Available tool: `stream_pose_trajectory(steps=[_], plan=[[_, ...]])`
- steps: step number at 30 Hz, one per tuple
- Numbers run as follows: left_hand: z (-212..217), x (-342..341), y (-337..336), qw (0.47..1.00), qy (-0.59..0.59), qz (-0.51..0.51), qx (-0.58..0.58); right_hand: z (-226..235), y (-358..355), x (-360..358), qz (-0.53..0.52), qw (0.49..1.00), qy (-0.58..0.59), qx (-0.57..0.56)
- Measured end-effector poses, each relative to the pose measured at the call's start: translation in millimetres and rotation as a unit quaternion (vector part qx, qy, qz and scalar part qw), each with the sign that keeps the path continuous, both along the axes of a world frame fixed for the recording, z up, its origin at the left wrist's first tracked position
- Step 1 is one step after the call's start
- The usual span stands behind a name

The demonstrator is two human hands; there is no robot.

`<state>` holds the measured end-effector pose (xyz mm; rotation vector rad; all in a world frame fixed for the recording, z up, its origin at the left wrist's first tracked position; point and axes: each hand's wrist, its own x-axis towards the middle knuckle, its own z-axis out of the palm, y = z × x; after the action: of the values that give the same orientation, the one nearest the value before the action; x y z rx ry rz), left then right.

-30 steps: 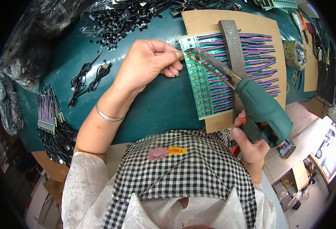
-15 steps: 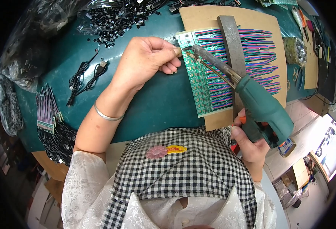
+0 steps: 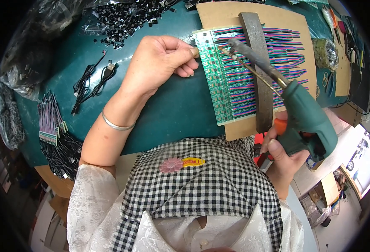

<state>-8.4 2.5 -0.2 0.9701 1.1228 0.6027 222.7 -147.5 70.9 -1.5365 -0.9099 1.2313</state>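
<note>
My left hand (image 3: 165, 61) is closed in a pinch at the left edge of a green circuit board panel (image 3: 219, 97). What its fingertips hold is too small and covered to make out. A small dark connector (image 3: 192, 40) sits at the panel's edge just beyond them. My right hand (image 3: 285, 157) grips a green soldering gun (image 3: 309, 115) with an orange trigger. The gun's dark tip and thin feed tube hang over the upper wires, right of the pads. Rows of multicoloured wires (image 3: 284, 59) run rightward from the panel, under a grey metal bar (image 3: 258, 69).
A brown board (image 3: 277, 14) lies beneath the panel on the green table (image 3: 168, 117). Black connectors (image 3: 124, 21) are heaped at the back. Black USB cables (image 3: 93, 86) and finished wire bundles (image 3: 52, 122) lie left. A wrapped roll (image 3: 324, 54) stands right.
The soldering gun has moved right, its tip drawing away from the panel's left edge beside my left fingers. My left hand has barely shifted and stays pinched there.
</note>
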Motion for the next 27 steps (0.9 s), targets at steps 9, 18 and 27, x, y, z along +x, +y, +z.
stream_pose_trajectory(steps=[9, 18, 27], plan=[[1.2, -2.2, 1.0, 1.0, -0.001, 0.008, -0.003, -1.7, 5.1, -0.4, 0.001, 0.999, 0.035, 0.037], [2.3, -9.1, -2.8, 0.998, -0.048, -0.017, -0.034, 4.1, 2.6, -1.7, -0.043, 0.998, -0.02, 0.05], [-0.6, -78.8, 8.0, 0.794, 0.46, 0.097, 0.385, -0.9, 4.6, 2.3, -0.051, 0.995, -0.015, 0.078]])
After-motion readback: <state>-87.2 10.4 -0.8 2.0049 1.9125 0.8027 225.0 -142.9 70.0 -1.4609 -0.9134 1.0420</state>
